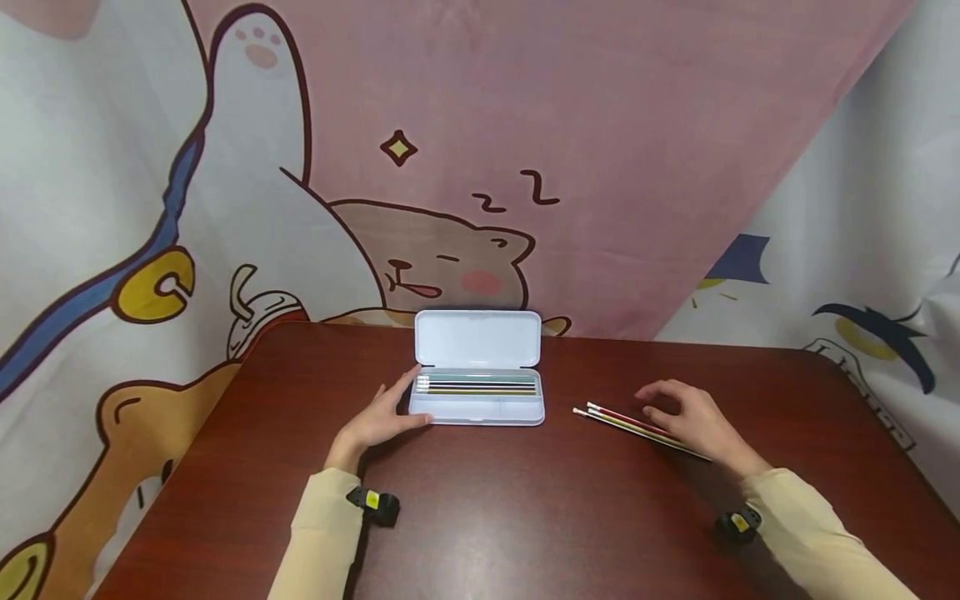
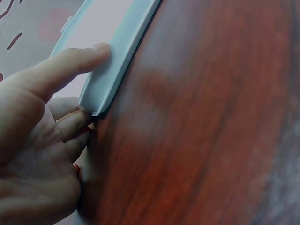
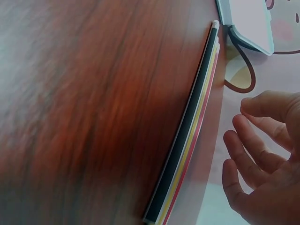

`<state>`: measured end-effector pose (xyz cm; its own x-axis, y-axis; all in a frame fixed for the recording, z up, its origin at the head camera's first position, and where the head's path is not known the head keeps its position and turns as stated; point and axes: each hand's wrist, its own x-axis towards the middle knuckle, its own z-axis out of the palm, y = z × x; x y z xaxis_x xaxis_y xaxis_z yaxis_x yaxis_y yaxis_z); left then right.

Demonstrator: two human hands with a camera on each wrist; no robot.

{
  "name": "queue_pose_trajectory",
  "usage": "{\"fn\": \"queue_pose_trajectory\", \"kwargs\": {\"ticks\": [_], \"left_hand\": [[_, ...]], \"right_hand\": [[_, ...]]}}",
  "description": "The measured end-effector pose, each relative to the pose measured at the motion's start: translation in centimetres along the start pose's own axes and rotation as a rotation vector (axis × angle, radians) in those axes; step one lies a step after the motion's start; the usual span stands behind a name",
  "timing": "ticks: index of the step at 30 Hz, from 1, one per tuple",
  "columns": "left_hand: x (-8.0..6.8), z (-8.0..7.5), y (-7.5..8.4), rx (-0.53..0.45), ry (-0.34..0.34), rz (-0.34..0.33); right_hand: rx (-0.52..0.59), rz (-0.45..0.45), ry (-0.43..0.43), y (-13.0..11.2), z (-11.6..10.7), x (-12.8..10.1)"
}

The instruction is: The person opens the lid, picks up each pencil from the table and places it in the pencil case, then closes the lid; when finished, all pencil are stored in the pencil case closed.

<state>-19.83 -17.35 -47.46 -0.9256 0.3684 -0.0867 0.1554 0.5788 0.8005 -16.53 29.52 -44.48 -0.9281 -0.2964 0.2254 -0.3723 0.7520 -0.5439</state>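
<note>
A white pencil case (image 1: 522, 410) lies on the table with its lid raised at the back. Several pencils (image 1: 480, 385) lie side by side in its rear compartment. At the case's left end, my left hand (image 1: 378, 419) holds it, thumb on the front rim and fingers against the end. The thumb (image 2: 79, 61) shows on the rim in the left wrist view. To the right of the case, loose pencils (image 1: 622, 423) in black, yellow and red lie together on the table. My right hand (image 1: 697, 421) hovers over them with fingers loosely bent, nothing between them.
The brown wooden table (image 1: 480, 508) ends at the back against a cartoon-printed cloth (image 1: 600, 167). The case's raised lid (image 1: 477, 338) stands close to that back edge.
</note>
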Motion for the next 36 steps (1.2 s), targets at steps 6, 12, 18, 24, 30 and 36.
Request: {"fn": "queue_pose_trajectory", "kwargs": {"ticks": [6,12,18,24,30,36], "left_hand": [[0.0,0.0,0.0,-0.008,0.002,0.005],[0.0,0.0,-0.1,0.000,-0.001,0.014],[0.0,0.1,-0.1,-0.004,-0.002,0.019],[0.1,0.0,-0.3,0.004,0.004,0.025],[0.0,0.0,-0.2,0.008,0.003,0.018],[0.0,0.0,-0.1,0.007,0.005,0.013]], "right_hand": [[-0.040,-0.035,0.017,0.7,-0.4,-0.9],[-0.053,-0.060,0.009,1.2,-0.8,-1.7],[-0.066,-0.047,0.019,1.6,-1.6,-2.7],[-0.056,-0.010,-0.003,2.4,-2.3,-3.5],[-0.030,0.005,-0.067,3.4,-2.5,-4.3],[0.028,0.015,-0.092,4.2,-2.4,-4.9]]}}
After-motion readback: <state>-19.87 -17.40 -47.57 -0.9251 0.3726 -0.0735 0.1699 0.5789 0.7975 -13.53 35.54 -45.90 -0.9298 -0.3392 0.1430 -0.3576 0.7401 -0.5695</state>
